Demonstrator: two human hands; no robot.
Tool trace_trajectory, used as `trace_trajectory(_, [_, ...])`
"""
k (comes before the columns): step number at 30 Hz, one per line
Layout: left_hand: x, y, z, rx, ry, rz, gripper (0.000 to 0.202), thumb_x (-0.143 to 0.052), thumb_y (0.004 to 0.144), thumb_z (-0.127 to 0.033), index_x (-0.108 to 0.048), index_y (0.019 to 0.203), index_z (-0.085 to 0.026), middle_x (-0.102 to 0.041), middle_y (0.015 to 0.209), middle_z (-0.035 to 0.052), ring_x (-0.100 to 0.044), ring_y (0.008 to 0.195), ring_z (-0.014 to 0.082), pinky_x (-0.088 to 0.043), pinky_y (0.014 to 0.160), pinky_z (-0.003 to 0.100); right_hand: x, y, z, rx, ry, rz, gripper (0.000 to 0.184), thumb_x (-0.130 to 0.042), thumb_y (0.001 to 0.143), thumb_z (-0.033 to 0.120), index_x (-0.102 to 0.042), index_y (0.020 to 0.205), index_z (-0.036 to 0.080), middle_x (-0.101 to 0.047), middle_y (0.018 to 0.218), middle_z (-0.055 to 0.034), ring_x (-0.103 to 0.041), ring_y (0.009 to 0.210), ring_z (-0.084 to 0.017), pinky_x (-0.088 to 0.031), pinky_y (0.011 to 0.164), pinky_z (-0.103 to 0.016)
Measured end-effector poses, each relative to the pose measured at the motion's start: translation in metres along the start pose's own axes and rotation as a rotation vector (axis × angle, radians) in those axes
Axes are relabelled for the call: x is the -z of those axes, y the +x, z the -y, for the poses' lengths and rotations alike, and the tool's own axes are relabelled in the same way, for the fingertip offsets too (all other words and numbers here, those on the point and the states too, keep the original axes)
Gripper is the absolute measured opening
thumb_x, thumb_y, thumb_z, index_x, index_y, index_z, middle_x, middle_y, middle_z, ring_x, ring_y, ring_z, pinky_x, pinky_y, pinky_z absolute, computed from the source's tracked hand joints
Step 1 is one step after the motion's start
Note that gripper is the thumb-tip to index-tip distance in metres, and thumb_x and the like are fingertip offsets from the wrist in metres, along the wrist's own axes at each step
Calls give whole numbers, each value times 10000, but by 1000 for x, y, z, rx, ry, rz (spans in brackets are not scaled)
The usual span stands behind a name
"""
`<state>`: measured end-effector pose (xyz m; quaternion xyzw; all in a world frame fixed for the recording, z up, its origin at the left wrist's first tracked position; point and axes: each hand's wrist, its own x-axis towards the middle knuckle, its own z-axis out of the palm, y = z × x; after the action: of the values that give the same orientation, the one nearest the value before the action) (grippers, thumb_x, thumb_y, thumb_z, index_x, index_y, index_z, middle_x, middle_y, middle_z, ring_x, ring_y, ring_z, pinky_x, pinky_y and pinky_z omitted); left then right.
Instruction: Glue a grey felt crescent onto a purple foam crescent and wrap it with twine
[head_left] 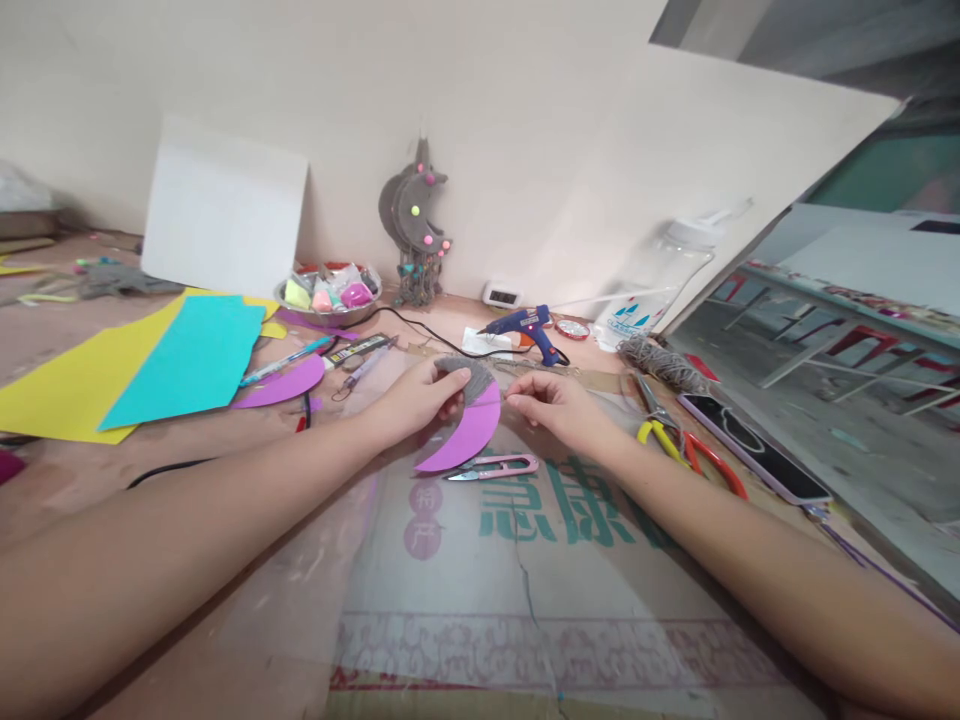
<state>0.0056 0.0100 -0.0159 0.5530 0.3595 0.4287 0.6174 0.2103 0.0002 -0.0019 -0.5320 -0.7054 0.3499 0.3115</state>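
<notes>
crescent of purple card [480, 428], partly wound in grey yarn [478, 383], sits beyond the thread snips [491, 474], pinched by left hand [420, 397]; right hand [559, 408], also beyond them, has its grip pressed together.

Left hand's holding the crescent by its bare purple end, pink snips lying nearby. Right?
Not the purple end: the head view shows the left hand holding the crescent by its grey-covered end. The pink snips do lie nearby.
</notes>
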Motion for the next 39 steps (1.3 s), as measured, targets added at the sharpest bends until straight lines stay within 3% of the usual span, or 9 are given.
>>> trace_trajectory(13, [1, -2, 1, 57, 52, 50, 224, -550, 819, -334, -459, 685, -178, -475, 566, -41, -416, 456, 55, -312, 434, 180, -6, -1, -1, 35, -29, -96, 216, -573, 758, 384, -582, 789, 170, -531, 635, 20, -445, 524, -100, -351, 498, -240])
trace_trajectory(20, [1, -3, -2, 87, 90, 99, 276, -555, 814, -381, -453, 660, -177, -452, 525, -44, -387, 427, 57, -247, 397, 184, -8, -3, 1, 51, -29, -128, 204, -580, 759, 377, -584, 788, 175, -540, 660, 14, -439, 533, -100, -359, 494, -238])
trace_trajectory(28, [-1, -5, -4, 98, 69, 80, 259, -552, 819, -337, -441, 652, -174, -445, 531, -48, -371, 425, 47, -246, 406, 184, -7, -4, 1, 69, -28, -146, 188, -569, 777, 363, -586, 821, 182, -545, 685, 15, -453, 558, -105, -366, 531, -249])
trace_trajectory(39, [0, -5, -4, 107, 51, 142, 279, -578, 797, -383, -446, 666, -176, -431, 520, -53, -341, 411, 44, -190, 379, 187, -8, -4, 2, 98, -33, -160, 169, -560, 785, 354, -579, 812, 188, -536, 663, 18, -456, 557, -112, -368, 528, -254])
